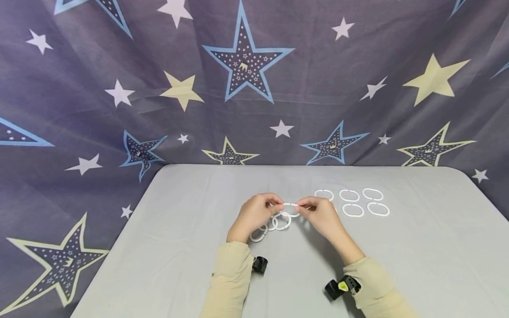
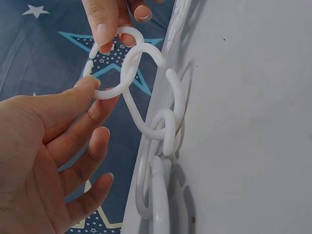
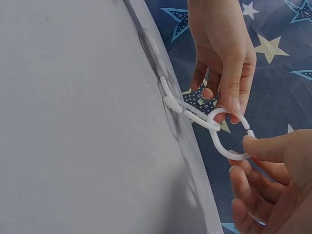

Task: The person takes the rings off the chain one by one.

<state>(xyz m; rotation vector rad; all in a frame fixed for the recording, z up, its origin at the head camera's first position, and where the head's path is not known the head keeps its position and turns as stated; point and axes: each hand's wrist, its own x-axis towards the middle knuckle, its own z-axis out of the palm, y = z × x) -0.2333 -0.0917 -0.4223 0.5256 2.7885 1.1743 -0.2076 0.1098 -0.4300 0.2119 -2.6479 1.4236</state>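
Between thumb and fingers, my left hand [image 1: 254,216] pinches one side of a white oval plastic link [image 2: 109,93]. My right hand [image 1: 320,217] pinches the opposite side of that link. A narrow gap in the link's rim shows between the two hands in both wrist views. Another white link [image 2: 130,105] is threaded through the held one. From it a short chain of joined white links [image 1: 283,229] trails down to the left, close over the table, partly behind my left hand in the head view.
Loose white links [image 1: 352,216] lie in two rows on the grey-covered table [image 1: 179,247], right of my hands; my right hand partly covers the nearest ones. A star-patterned cloth [image 1: 254,119] hangs behind the table. Black wrist cameras [image 1: 260,265] sit at both sleeves.
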